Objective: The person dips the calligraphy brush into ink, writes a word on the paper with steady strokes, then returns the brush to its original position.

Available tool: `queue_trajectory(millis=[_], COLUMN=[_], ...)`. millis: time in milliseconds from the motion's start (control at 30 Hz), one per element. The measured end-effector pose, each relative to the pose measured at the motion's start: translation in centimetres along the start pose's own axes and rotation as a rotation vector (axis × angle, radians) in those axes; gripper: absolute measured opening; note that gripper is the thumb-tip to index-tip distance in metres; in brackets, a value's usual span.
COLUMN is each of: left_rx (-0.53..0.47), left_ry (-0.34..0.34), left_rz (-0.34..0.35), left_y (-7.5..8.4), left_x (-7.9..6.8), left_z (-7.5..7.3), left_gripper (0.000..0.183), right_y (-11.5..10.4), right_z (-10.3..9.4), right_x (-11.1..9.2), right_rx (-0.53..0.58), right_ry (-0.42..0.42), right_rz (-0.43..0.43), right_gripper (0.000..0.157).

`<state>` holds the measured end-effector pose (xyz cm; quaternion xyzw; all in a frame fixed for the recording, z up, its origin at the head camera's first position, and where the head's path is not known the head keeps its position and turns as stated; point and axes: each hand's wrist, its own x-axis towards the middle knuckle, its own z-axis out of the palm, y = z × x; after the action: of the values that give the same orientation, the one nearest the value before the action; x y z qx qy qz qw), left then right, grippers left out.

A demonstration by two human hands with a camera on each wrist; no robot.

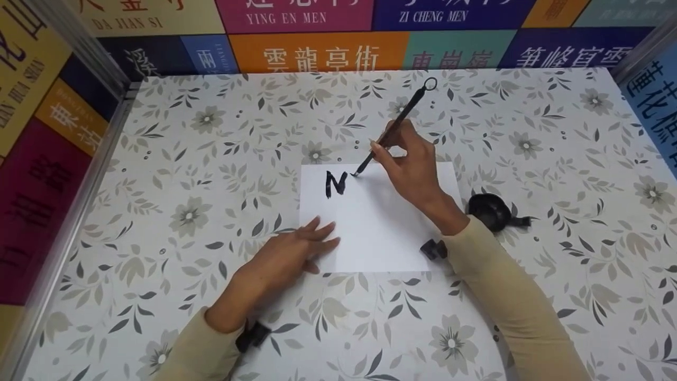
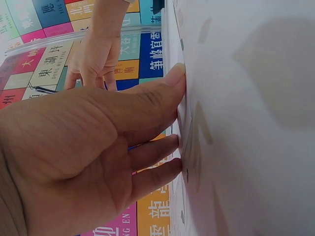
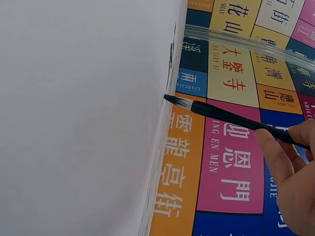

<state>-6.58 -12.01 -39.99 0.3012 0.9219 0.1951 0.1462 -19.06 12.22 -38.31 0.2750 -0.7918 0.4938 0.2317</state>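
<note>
My right hand [image 1: 415, 164] holds a dark writing brush [image 1: 392, 129] pinched between thumb and fingers, its handle slanting up to a loop at the end. In the right wrist view the brush [image 3: 221, 114] has an inky tip right at the paper's surface. The white sheet of paper [image 1: 381, 233] bears black strokes [image 1: 336, 184] shaped like an N near its upper left, and the tip stands just right of them. My left hand [image 1: 285, 254] rests with spread fingers on the sheet's lower left edge; the left wrist view shows its fingertips [image 2: 174, 76] against the surface.
A small black dish [image 1: 489, 211] with a short handle stands right of the paper, beside the right forearm. Black camera straps are on both wrists. The flowered tabletop [image 1: 211, 164] ends at panels [image 1: 317, 50] with coloured lettering at the back and sides.
</note>
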Motion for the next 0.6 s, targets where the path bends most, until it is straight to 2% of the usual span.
queue_trajectory(millis=[367, 600], left_rx=[0.001, 0.018], left_ry=[0.01, 0.036], left_rz=[0.011, 0.031], left_y=[-0.04, 0.02], left_x=[0.02, -0.03], left_z=[0.1, 0.05], left_gripper=[0.058, 0.056], right_y=[-0.1, -0.36], right_z=[-0.23, -0.48], right_x=[0.02, 0.14], right_rx=[-0.072, -0.038], right_ry=[-0.028, -0.058], right_rz=[-0.024, -0.008], right_gripper=[0.023, 0.022])
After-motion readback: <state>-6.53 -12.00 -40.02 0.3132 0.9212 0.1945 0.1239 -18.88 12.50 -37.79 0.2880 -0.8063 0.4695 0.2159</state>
